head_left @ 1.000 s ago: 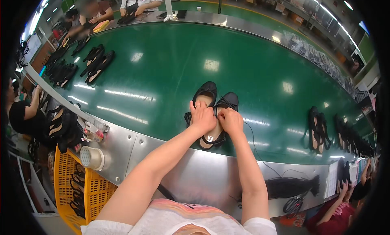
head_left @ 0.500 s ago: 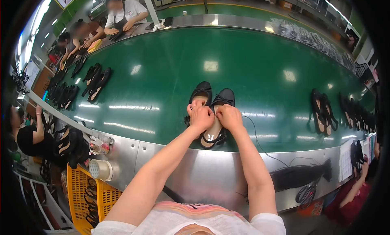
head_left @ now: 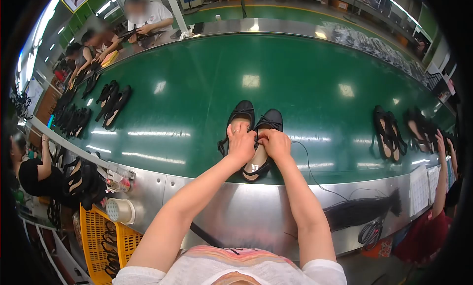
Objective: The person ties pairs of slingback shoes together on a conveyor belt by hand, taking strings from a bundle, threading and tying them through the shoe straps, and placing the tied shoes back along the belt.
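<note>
A pair of black slingback flats with bows lies soles down on the green belt, toes pointing away from me. My left hand (head_left: 242, 143) rests over the opening of the left shoe (head_left: 244, 109), its fingers bent and its thumb side against the inner edge of the right shoe (head_left: 270, 118). At that same edge my right hand (head_left: 275, 143) is closed, thumb and forefinger pinched together. The fingertips nearly meet; any small thing between them is hidden. A pale insole with a white mark shows at the right shoe's heel.
More black shoes stand on the belt (head_left: 197, 88) at left (head_left: 117, 105) and right (head_left: 389, 132). A thin black cord bundle (head_left: 362, 211) lies on the metal edge. Tape roll (head_left: 120, 210) and yellow crate (head_left: 98, 240) are at lower left. Co-workers stand around; one's arm (head_left: 440, 176) reaches in at right.
My hands stay at the shoes, with the fingers slightly shifted. At right, a co-worker's hand that held black shoes now reaches onto the belt. A co-worker at the back has lifted a black item.
</note>
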Motion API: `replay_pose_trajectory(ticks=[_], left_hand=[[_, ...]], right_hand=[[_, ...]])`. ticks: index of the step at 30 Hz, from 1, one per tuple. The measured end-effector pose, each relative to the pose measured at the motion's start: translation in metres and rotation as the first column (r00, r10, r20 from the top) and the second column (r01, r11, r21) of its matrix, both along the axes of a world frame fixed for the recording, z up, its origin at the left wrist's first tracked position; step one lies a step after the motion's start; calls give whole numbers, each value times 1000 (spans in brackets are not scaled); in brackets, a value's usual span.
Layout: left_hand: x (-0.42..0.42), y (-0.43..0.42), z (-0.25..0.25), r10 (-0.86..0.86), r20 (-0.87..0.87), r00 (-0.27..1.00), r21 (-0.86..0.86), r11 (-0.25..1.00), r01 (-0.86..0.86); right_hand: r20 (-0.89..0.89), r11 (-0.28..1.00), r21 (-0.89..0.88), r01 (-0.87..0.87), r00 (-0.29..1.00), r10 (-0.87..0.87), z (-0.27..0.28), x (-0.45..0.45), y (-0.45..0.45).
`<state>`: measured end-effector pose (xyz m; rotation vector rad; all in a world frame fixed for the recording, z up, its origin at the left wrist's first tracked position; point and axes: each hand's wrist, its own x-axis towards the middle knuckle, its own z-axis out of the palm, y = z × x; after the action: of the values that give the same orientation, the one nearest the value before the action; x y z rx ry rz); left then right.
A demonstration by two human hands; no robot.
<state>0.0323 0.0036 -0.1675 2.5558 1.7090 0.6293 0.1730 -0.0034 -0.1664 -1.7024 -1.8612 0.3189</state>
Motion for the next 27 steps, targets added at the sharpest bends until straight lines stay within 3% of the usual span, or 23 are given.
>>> replay_pose_trajectory(ticks=[7, 9, 11, 13, 16, 20, 22, 24, 25, 27], left_hand=[[0, 4, 7, -53, -21, 998, -70, 996, 51], [-1, 7, -2, -101, -111, 989, 37, 994, 106], [-5, 8, -8, -131, -56, 990, 75, 988, 135], [-9, 6, -3, -230, 156, 961, 93, 972, 218], [-12, 3, 8, -250, 309, 918, 130, 967, 219], [-27, 21, 19, -83, 617, 782, 261, 960, -105], [-46, 32, 42, 58, 782, 621, 162, 943, -292], [-61, 35, 64, 35, 798, 601, 190, 932, -308], [-66, 33, 75, 17, 800, 600, 202, 934, -295], [-61, 29, 83, -41, 770, 637, 237, 945, -226]], right_hand=[[26, 997, -73, 23, 999, -21, 6, -1, -1], [37, 995, -104, 7, 999, -3, 9, -1, -1], [55, 991, -131, -2, 998, 10, 10, 0, 0], [125, 996, -69, -47, 991, 55, 11, 1, -2], [107, 990, -88, -106, 988, 115, 12, 6, -3], [88, 982, -93, -165, 981, 173, 18, 10, -3], [76, 985, -95, -147, 985, 154, 26, 13, 0], [-9, 982, -99, -159, 987, 159, 29, 18, 10], [-401, 937, -298, -182, 915, 51, 49, 7, 11], [-695, 899, -353, -261, 716, -64, 94, -20, 4]])
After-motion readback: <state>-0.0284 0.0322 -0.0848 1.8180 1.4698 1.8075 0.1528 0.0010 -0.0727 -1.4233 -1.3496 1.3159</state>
